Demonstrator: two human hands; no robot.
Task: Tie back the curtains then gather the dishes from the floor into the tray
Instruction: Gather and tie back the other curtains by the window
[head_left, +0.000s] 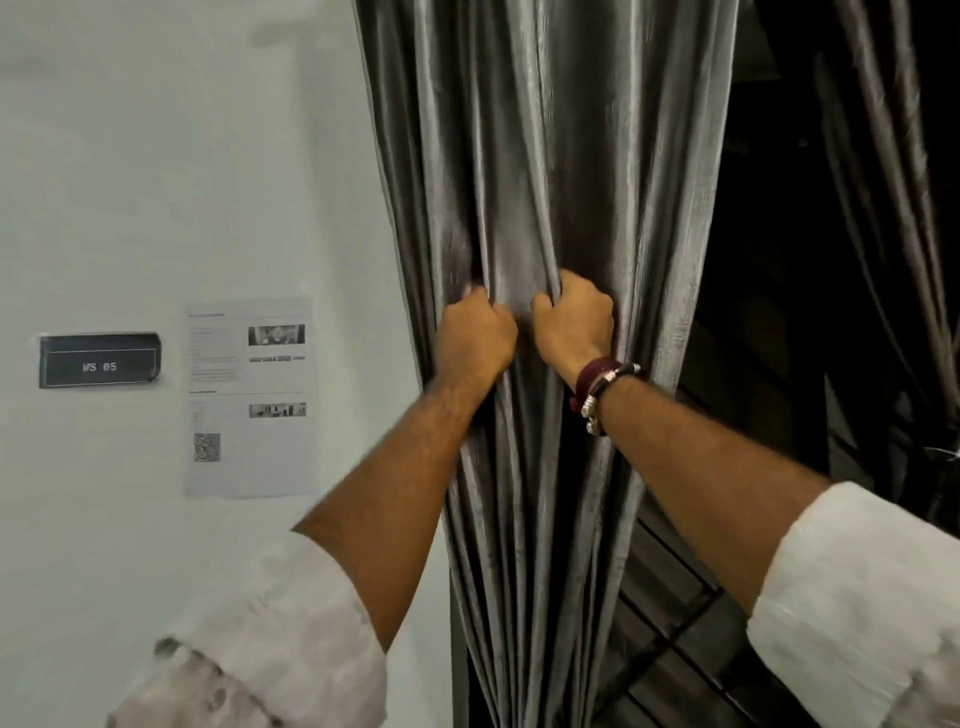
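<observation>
A shiny grey curtain (545, 156) hangs in gathered folds beside a white wall. My left hand (475, 338) grips a bunch of its folds at about waist of the drape. My right hand (574, 322), with dark red and beaded bracelets on the wrist, clutches the folds right beside it. The two fists almost touch. A second grey curtain (893, 182) hangs at the far right in shadow. No tie-back, dishes or tray can be seen.
The white wall (156, 156) on the left carries a black sign (98, 361) reading WS 05 and a printed paper sheet (249, 397). Between the two curtains is a dark window or opening (769, 260).
</observation>
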